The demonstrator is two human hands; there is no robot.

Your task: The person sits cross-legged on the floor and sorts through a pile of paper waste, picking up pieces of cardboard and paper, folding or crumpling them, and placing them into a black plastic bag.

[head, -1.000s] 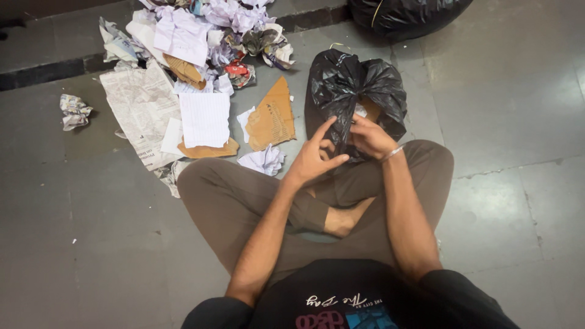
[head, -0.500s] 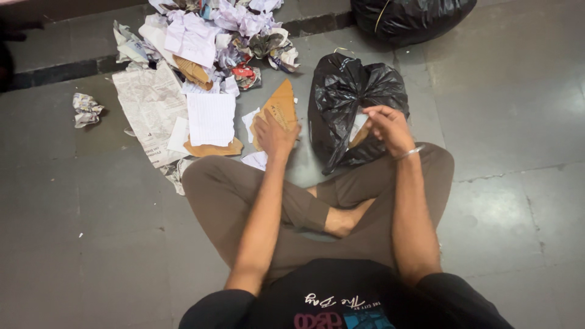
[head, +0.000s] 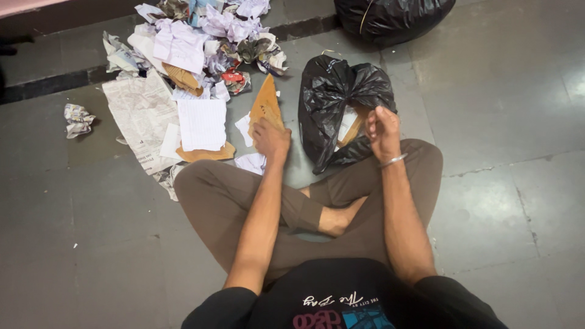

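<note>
Two hands work side by side: the left hand (head: 271,139) pinches a torn cardboard piece (head: 265,105) by its near end, long axis pointing away, tilted up off the floor. Just right, the right hand (head: 382,131) grips the black bag's (head: 332,100) open rim.

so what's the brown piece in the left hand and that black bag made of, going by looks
Brown piece: looks like cardboard, matte tan, stiff enough to stand up lifted in the left hand, with a torn, uneven edge. Black bag: thin plastic film by the look, glossy, with sharp crinkles that catch the light; the right hand holds its mouth open, pale paper showing inside.
</note>
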